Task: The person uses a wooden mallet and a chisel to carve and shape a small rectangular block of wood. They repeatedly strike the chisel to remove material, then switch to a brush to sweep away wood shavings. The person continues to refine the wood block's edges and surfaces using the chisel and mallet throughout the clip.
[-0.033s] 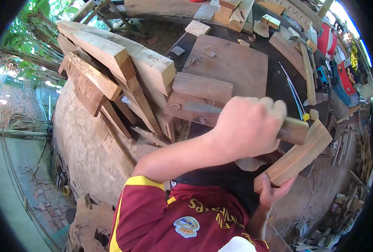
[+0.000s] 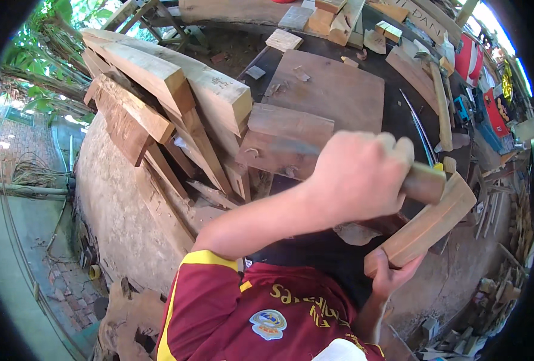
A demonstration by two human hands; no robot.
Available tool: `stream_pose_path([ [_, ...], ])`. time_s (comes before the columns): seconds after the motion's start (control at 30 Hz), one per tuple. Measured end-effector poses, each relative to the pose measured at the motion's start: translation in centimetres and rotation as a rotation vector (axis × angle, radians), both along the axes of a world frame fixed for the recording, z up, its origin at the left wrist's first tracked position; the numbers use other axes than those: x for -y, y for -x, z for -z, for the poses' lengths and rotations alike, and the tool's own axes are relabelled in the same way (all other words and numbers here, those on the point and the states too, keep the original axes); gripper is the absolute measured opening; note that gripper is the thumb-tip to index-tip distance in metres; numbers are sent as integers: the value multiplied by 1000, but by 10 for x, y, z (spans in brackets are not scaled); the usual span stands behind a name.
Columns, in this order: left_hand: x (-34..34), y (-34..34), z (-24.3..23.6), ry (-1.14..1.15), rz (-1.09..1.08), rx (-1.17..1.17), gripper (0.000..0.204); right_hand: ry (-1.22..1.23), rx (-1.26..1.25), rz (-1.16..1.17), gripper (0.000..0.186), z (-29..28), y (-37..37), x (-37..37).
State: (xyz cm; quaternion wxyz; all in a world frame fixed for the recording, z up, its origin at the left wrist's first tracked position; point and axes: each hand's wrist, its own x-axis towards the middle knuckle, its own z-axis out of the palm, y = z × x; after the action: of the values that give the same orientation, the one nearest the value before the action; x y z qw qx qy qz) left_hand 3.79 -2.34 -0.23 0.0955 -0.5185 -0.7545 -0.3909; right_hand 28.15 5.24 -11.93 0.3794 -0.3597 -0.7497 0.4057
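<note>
Head view: left hand clenched round brown cylindrical wooden handle, on near side of flat square brown wooden board. Right hand grasping near end of long, slightly curved light-brown wooden block, nearer than and right of board. Thick pale squared timbers left of board.

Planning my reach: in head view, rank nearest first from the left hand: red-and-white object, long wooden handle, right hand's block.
1. Block: lower right, in right hand.
2. Long wooden handle: upper right.
3. Red-and-white object: farther upper right.
</note>
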Motion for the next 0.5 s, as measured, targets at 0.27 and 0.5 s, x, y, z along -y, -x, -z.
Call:
stream_pose_path([
  [0.27, -6, 32, 0, -233, -142, 7, 21, -51, -97, 25, 90, 0, -15, -12],
  [0.5, -11, 32, -12, -358, -127, 133, 19, -134, -102, 40, 91, -22, -8, -20],
])
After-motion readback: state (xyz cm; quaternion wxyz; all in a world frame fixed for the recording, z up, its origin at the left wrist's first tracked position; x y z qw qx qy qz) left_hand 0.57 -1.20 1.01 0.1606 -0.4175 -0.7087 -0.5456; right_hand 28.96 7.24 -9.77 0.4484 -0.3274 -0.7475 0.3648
